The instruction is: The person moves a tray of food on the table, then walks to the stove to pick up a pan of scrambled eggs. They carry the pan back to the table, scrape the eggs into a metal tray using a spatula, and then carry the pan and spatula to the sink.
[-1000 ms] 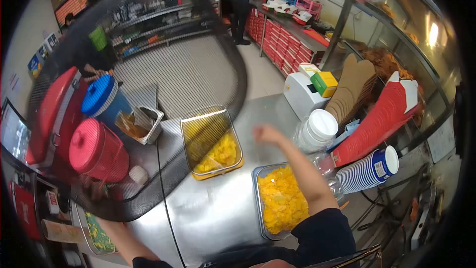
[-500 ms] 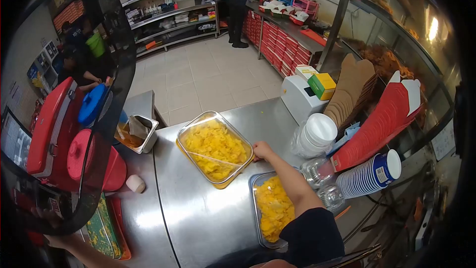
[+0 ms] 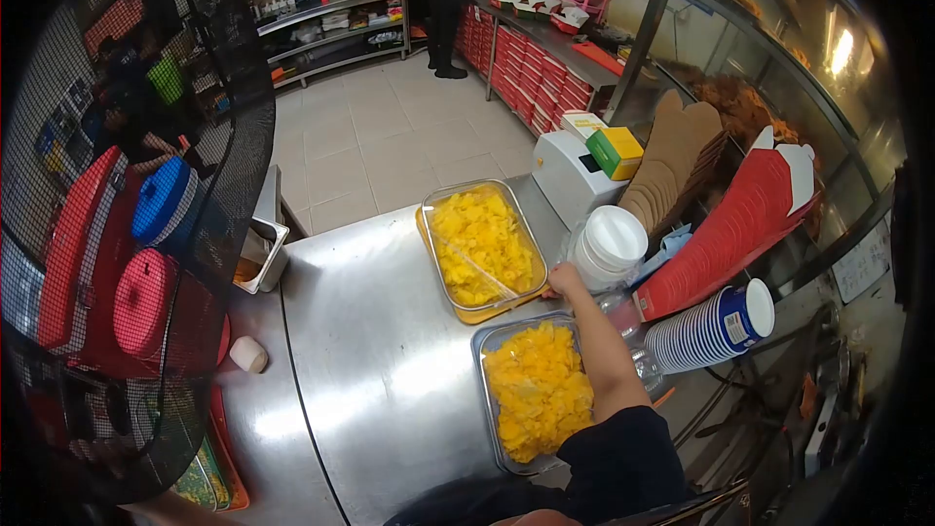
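Surface (image 3: 360, 409) of steel carries two trays, both already filled with yellow food (image 3: 487, 239): the far tray (image 3: 499, 311) and, just beside it, the near tray (image 3: 486, 385), closer to the person. The right hand (image 3: 565, 281) is closed narrowly on the far tray's near right corner, most of the tray lying beyond and left of it. The left forearm (image 3: 170, 508) reaches behind mesh (image 3: 234, 170); that hand's grip cannot be told.

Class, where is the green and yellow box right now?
In the head view, the green and yellow box is right of centre, atop the white machine, just left of the stacked brown cartons.
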`<act>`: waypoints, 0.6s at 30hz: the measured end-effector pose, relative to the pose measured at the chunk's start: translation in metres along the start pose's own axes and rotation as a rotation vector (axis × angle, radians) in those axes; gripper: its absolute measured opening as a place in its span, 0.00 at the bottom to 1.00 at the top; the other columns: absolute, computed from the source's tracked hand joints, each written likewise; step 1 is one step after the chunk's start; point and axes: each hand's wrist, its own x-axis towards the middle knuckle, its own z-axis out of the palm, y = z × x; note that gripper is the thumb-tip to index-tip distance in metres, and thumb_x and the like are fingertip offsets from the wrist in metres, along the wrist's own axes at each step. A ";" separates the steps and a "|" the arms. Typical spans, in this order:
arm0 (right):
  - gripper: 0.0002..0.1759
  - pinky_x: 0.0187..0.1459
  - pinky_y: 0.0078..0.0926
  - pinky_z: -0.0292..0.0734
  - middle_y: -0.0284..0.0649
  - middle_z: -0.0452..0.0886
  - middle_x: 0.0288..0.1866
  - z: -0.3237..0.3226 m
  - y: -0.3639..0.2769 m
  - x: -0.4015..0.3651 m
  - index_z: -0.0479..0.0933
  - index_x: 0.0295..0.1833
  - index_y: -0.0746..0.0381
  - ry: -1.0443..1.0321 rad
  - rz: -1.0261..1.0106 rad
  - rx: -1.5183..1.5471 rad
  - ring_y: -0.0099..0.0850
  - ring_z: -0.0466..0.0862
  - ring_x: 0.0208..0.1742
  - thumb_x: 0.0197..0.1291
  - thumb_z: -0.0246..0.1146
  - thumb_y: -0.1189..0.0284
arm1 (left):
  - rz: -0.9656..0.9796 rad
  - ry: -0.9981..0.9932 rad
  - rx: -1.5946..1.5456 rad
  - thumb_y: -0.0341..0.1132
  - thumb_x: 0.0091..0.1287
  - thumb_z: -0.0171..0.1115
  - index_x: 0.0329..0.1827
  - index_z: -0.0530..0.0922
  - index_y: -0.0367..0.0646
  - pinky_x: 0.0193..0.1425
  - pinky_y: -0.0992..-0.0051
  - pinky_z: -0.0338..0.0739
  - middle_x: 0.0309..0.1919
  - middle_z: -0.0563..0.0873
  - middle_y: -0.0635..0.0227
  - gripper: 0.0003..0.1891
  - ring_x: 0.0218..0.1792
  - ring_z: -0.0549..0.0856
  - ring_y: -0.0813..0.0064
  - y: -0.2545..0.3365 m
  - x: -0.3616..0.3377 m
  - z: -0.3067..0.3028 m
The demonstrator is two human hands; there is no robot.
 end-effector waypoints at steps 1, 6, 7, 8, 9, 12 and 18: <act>0.08 0.15 0.30 0.75 0.52 0.78 0.23 -0.002 0.002 0.001 0.73 0.28 0.74 0.001 0.009 -0.001 0.39 0.82 0.19 0.50 0.52 0.79 | 0.000 -0.005 -0.008 0.34 0.65 0.45 0.47 0.66 0.36 0.51 0.62 0.72 0.42 0.78 0.58 0.12 0.43 0.80 0.68 0.001 -0.001 -0.001; 0.10 0.27 0.31 0.76 0.48 0.80 0.26 -0.025 -0.003 -0.077 0.73 0.33 0.72 0.107 0.022 -0.454 0.39 0.82 0.26 0.51 0.55 0.74 | 0.002 -0.014 -0.060 0.34 0.64 0.45 0.45 0.66 0.36 0.50 0.63 0.72 0.41 0.77 0.59 0.11 0.41 0.79 0.69 -0.003 -0.008 -0.010; 0.09 0.27 0.29 0.74 0.45 0.80 0.25 -0.031 0.010 -0.107 0.73 0.34 0.70 0.210 -0.202 -0.313 0.36 0.81 0.25 0.52 0.56 0.74 | -0.006 -0.017 -0.071 0.34 0.64 0.45 0.45 0.66 0.36 0.50 0.63 0.72 0.41 0.77 0.59 0.11 0.41 0.79 0.69 -0.007 -0.010 -0.014; 0.08 0.27 0.26 0.73 0.41 0.79 0.25 -0.038 0.022 -0.137 0.74 0.34 0.68 0.316 -0.430 -0.165 0.33 0.80 0.25 0.53 0.56 0.73 | -0.013 -0.020 -0.081 0.34 0.64 0.45 0.45 0.66 0.36 0.50 0.64 0.72 0.40 0.77 0.59 0.11 0.41 0.79 0.69 -0.010 -0.015 -0.017; 0.07 0.27 0.23 0.71 0.39 0.77 0.23 -0.049 0.042 -0.180 0.73 0.34 0.67 0.302 -0.436 -0.043 0.28 0.77 0.24 0.54 0.56 0.73 | -0.013 -0.018 -0.085 0.34 0.64 0.45 0.45 0.66 0.36 0.49 0.64 0.72 0.40 0.77 0.59 0.11 0.40 0.79 0.69 -0.011 -0.017 -0.021; 0.05 0.28 0.16 0.65 0.33 0.73 0.28 -0.057 0.139 -0.301 0.71 0.36 0.64 0.620 -0.513 0.235 0.18 0.70 0.26 0.58 0.56 0.73 | -0.037 -0.018 -0.106 0.34 0.64 0.45 0.44 0.66 0.36 0.49 0.65 0.72 0.40 0.77 0.60 0.11 0.39 0.79 0.70 -0.012 -0.029 -0.045; 0.15 0.27 0.14 0.74 0.34 0.74 0.29 -0.022 0.220 -0.351 0.69 0.53 0.63 0.268 0.005 0.652 0.20 0.77 0.26 0.59 0.50 0.78 | -0.134 -0.082 -0.203 0.34 0.64 0.45 0.42 0.66 0.36 0.48 0.67 0.72 0.39 0.77 0.61 0.10 0.38 0.79 0.70 -0.019 -0.066 -0.101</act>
